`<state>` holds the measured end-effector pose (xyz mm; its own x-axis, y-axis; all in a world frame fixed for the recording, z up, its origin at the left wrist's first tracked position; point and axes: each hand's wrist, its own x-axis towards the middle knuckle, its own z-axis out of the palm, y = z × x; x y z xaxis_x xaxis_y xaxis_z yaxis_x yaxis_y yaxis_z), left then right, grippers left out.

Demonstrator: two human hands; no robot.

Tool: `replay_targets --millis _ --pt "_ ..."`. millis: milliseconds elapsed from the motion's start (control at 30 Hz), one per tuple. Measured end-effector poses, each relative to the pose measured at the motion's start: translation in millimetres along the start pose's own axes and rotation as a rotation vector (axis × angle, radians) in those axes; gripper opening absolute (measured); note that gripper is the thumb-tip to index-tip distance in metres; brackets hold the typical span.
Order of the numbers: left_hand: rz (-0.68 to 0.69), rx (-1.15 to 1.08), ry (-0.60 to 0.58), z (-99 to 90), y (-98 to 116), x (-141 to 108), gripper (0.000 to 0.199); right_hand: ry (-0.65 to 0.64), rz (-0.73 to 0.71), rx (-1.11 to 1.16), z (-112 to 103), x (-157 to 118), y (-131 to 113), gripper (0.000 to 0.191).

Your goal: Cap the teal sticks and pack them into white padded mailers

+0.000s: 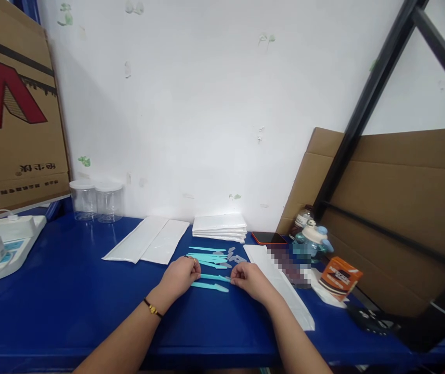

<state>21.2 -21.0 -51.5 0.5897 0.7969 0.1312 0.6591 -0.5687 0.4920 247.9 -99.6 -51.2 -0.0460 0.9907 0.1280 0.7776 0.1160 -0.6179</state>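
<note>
Both of my hands are closed on one turquoise eyebrow razor held level just above the blue table. My left hand pinches its handle end. My right hand pinches the other end, where a clear cap may sit, too small to make out. Nearer to me lies another turquoise razor. Behind my hands several more turquoise razors lie in a loose pile. Small clear plastic caps are scattered to the right of that pile.
White packets lie at the left, with a stack of them by the wall and another packet right of my hand. Around stand clear jars, a power strip, a phone, a teal bottle and an orange box.
</note>
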Motion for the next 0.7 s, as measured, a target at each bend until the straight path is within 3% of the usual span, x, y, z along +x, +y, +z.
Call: replay_targets --millis 100,267,400,467,700 --pt "0.033 -0.015 -0.015 0.9 -3 0 0.008 -0.028 -0.040 0.010 6 2 -5 0.006" --pt "0.006 -0.082 -0.155 -4.0 -12 2 0.016 -0.064 -0.020 -0.002 4 5 -4 0.008" --pt "0.041 0.037 0.007 -9.2 -12 9 0.020 0.118 -0.038 -0.196 -3 18 0 0.011" --pt "0.068 0.144 0.064 -9.9 -10 14 0.021 0.132 -0.070 -0.267 -2 26 1 0.009" --pt "0.159 0.263 0.024 -10.4 -11 21 0.012 0.097 -0.069 -0.440 2 27 3 0.011"
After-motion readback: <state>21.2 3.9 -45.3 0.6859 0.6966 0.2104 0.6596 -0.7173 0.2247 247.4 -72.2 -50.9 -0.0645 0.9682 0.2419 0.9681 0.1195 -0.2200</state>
